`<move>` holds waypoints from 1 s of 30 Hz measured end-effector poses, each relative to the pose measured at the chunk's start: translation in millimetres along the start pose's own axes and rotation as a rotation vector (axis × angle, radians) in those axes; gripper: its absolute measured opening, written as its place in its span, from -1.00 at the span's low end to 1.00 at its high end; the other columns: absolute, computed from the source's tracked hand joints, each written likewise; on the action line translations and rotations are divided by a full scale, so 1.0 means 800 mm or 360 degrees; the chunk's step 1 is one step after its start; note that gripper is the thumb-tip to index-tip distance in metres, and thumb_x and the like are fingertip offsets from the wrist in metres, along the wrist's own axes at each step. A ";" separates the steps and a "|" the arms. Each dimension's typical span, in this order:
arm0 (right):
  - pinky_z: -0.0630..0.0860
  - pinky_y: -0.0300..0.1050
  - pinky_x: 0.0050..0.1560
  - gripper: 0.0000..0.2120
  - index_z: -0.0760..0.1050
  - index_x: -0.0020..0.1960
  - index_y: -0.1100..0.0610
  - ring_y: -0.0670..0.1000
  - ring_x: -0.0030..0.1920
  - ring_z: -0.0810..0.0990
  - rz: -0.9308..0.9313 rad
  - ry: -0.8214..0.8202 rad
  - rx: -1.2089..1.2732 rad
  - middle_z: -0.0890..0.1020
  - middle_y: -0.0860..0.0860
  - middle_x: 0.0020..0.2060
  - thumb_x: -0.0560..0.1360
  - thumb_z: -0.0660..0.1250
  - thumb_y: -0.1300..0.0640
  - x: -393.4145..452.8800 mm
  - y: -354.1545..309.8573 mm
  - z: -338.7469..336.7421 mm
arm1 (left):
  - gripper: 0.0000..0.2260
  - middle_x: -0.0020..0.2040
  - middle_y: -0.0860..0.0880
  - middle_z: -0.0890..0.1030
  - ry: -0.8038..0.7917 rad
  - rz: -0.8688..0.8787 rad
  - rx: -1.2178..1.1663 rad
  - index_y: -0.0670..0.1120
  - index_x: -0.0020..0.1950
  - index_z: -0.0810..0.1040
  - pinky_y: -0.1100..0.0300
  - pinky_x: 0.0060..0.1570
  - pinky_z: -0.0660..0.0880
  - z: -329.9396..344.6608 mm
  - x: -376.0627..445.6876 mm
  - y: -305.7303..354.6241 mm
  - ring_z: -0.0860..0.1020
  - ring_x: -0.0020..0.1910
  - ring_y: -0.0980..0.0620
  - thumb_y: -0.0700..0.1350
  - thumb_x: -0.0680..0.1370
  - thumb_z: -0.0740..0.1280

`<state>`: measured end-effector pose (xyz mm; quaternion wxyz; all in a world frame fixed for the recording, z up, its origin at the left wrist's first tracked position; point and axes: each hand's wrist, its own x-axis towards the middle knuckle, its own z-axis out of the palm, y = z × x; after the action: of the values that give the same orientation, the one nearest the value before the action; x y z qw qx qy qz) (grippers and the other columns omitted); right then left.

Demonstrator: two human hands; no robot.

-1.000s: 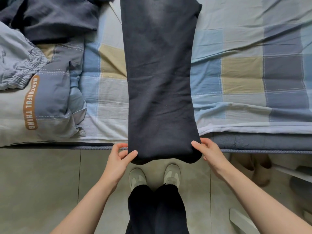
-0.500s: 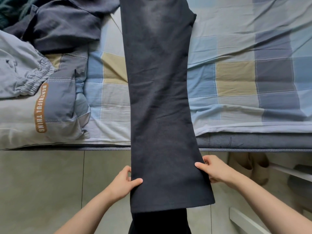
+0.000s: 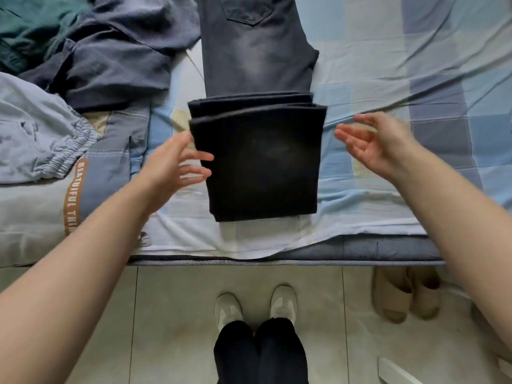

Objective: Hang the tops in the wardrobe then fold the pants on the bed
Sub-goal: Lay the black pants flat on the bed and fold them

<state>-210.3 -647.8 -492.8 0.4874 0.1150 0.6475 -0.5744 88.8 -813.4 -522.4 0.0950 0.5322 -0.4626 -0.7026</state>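
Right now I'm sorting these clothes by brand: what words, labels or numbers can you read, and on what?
"BEATUIFUL THI": orange strip on the grey garment at the bed's left edge, running vertically; the rest is cut off by a fold.
Black jeans: no readable label or tag.
Nothing else carries text.

Both hands motion-blurred; pants (image 3: 257, 51) waistband cut off by top edge

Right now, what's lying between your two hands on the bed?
In the head view, the folded legs of the black jeans lie between the open left hand and the open right hand, on the checked bedsheet.
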 end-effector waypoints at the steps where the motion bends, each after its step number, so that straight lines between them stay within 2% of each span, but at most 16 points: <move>1: 0.50 -0.28 -0.38 -0.88 0.39 -0.03 0.13 -0.01 -0.25 0.66 -0.0014 0.0078 -0.0049 0.65 0.11 -0.18 0.61 0.09 0.19 0.016 0.008 0.004 | -0.70 -0.05 -0.03 0.65 0.0125 0.0055 0.0200 0.01 0.33 0.45 0.12 -0.10 0.57 0.007 0.017 -0.009 0.61 -0.22 -0.01 0.06 0.63 0.22; 3: 0.47 -0.23 -0.29 -0.89 0.41 0.00 0.14 0.00 -0.21 0.57 0.0108 0.0141 -0.0375 0.56 0.12 -0.05 0.60 0.12 0.18 0.042 0.047 0.005 | -0.58 0.02 -0.03 0.57 0.0410 0.0047 0.0485 -0.09 0.44 0.35 0.05 0.06 0.50 0.022 0.035 -0.041 0.57 -0.05 -0.05 -0.04 0.60 0.29; 5: 0.51 -0.15 -0.14 -0.77 0.42 0.19 0.17 0.08 -0.05 0.56 0.0285 0.0108 -0.0850 0.51 0.11 0.07 0.58 0.23 0.12 0.056 0.099 0.000 | -0.53 0.16 -0.10 0.53 0.0497 -0.0167 0.0526 -0.14 0.44 0.34 0.03 0.18 0.46 0.033 0.035 -0.084 0.54 0.15 -0.11 -0.06 0.56 0.34; 6: 0.52 -0.10 -0.04 -0.67 0.40 0.27 0.17 0.10 0.05 0.55 0.0324 0.0078 -0.1007 0.50 0.09 0.11 0.55 0.29 0.09 0.060 0.123 -0.005 | -0.55 0.17 -0.11 0.53 0.0446 -0.0271 0.0483 -0.15 0.40 0.38 0.05 0.15 0.48 0.036 0.033 -0.104 0.54 0.17 -0.11 -0.06 0.56 0.36; 8: 0.49 -0.05 0.10 -0.61 0.38 0.30 0.11 0.06 0.16 0.52 0.0281 0.0014 -0.1091 0.52 0.02 0.14 0.51 0.36 0.08 0.063 0.157 -0.011 | -0.71 0.09 -0.10 0.61 0.0294 -0.0326 0.0418 -0.15 0.21 0.52 0.21 -0.10 0.52 0.042 0.024 -0.137 0.61 0.02 -0.01 -0.07 0.54 0.39; 10: 0.46 -0.12 -0.09 -0.67 0.43 0.22 0.03 -0.05 0.03 0.53 0.0190 -0.0001 -0.1092 0.58 -0.08 0.01 0.48 0.38 0.07 0.065 0.171 -0.014 | -0.84 -0.07 0.01 0.64 0.0256 -0.0221 0.0428 -0.09 0.05 0.57 0.38 -0.30 0.44 0.044 0.018 -0.154 0.58 -0.19 0.17 -0.10 0.51 0.43; 13: 0.37 -0.26 -0.38 -0.79 0.48 0.09 0.04 -0.15 -0.24 0.52 0.0057 0.0026 -0.1054 0.59 -0.08 -0.11 0.47 0.39 0.11 0.070 0.175 -0.021 | -0.87 -0.19 0.06 0.60 0.0285 -0.0036 0.0499 -0.10 -0.04 0.60 0.44 -0.29 0.41 0.038 0.019 -0.161 0.54 -0.21 0.13 -0.12 0.47 0.48; 15: 0.40 -0.40 -0.41 -0.88 0.52 0.01 0.10 -0.12 -0.26 0.55 -0.0120 -0.0037 -0.0999 0.62 0.00 -0.12 0.48 0.39 0.18 0.071 0.171 -0.023 | -0.87 -0.17 0.01 0.54 0.0343 0.0124 0.0599 -0.16 -0.13 0.60 0.47 -0.25 0.38 0.034 0.023 -0.157 0.49 -0.21 0.10 -0.15 0.43 0.51; 17: 0.46 -0.34 -0.24 -0.88 0.56 0.02 0.17 -0.06 -0.17 0.59 -0.0273 -0.0140 -0.0928 0.64 0.05 -0.10 0.49 0.37 0.21 0.069 0.166 -0.025 | -0.89 -0.10 0.07 0.62 0.0309 0.0188 0.0510 -0.08 -0.09 0.63 0.47 -0.16 0.44 0.035 0.023 -0.150 0.56 -0.12 0.16 -0.18 0.43 0.51; 19: 0.47 -0.28 -0.14 -0.83 0.56 0.11 0.18 -0.09 -0.11 0.60 -0.0280 -0.0266 -0.0898 0.65 0.01 -0.07 0.53 0.33 0.19 0.064 0.166 -0.029 | -0.81 -0.06 0.14 0.68 0.0161 0.0163 0.0367 -0.01 0.01 0.62 0.46 -0.13 0.48 0.035 0.020 -0.147 0.62 -0.06 0.25 -0.22 0.45 0.49; 21: 0.45 -0.33 -0.10 -0.85 0.53 0.12 0.13 -0.16 -0.12 0.57 -0.0216 -0.0381 -0.1190 0.63 -0.08 -0.09 0.58 0.26 0.14 0.058 0.172 -0.036 | -0.82 -0.07 0.10 0.68 0.0038 0.0052 0.0399 -0.05 0.03 0.57 0.47 -0.16 0.47 0.034 0.017 -0.154 0.64 -0.12 0.24 -0.26 0.50 0.44; 22: 0.42 -0.31 -0.14 -0.88 0.52 0.03 0.13 -0.16 -0.19 0.52 -0.0201 -0.0394 -0.1376 0.57 -0.09 -0.17 0.60 0.23 0.12 0.055 0.177 -0.040 | -0.89 -0.13 0.05 0.64 0.0043 -0.0011 0.0509 -0.06 -0.01 0.54 0.47 -0.23 0.43 0.033 0.015 -0.158 0.61 -0.21 0.19 -0.23 0.52 0.41; 24: 0.29 -0.18 -0.25 -0.75 0.39 -0.22 0.12 -0.06 -0.30 0.33 -0.0215 -0.0272 -0.1528 0.37 -0.03 -0.34 0.60 0.22 0.07 0.052 0.184 -0.050 | -0.90 -0.25 0.01 0.56 0.0217 -0.0141 0.0661 -0.10 -0.03 0.51 0.42 -0.35 0.34 0.029 0.009 -0.165 0.51 -0.32 0.14 -0.11 0.55 0.40; 25: 0.27 -0.13 -0.23 -0.72 0.34 -0.25 0.11 -0.04 -0.29 0.29 -0.0211 -0.0207 -0.1474 0.31 0.02 -0.34 0.60 0.22 0.05 0.048 0.187 -0.054 | -0.86 -0.26 0.04 0.57 0.0289 -0.0192 0.0628 -0.08 0.03 0.50 0.42 -0.35 0.34 0.029 0.002 -0.169 0.53 -0.32 0.20 -0.08 0.54 0.40; 27: 0.32 -0.10 -0.14 -0.77 0.39 -0.20 0.12 0.00 -0.24 0.30 -0.0170 -0.0119 -0.1257 0.32 0.07 -0.29 0.58 0.27 0.03 0.031 0.195 -0.063 | -0.75 -0.20 0.08 0.63 0.0316 -0.0227 0.0492 -0.02 0.16 0.44 0.40 -0.27 0.39 0.031 -0.021 -0.175 0.57 -0.26 0.32 -0.06 0.54 0.41; 30: 0.44 -0.08 -0.13 -0.83 0.46 -0.19 0.12 -0.06 -0.29 0.35 0.0078 0.0019 -0.1079 0.37 0.04 -0.30 0.53 0.35 0.08 -0.012 0.223 -0.086 | -0.63 -0.17 0.03 0.67 0.0232 -0.0248 0.0551 0.07 0.26 0.34 0.32 -0.18 0.42 0.035 -0.073 -0.195 0.59 -0.25 0.31 -0.09 0.53 0.42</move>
<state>-113.4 -529.3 -607.6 0.5078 -0.0346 0.8015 -0.3139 146.0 -675.0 -600.7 -0.0194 0.6241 -0.5259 -0.5775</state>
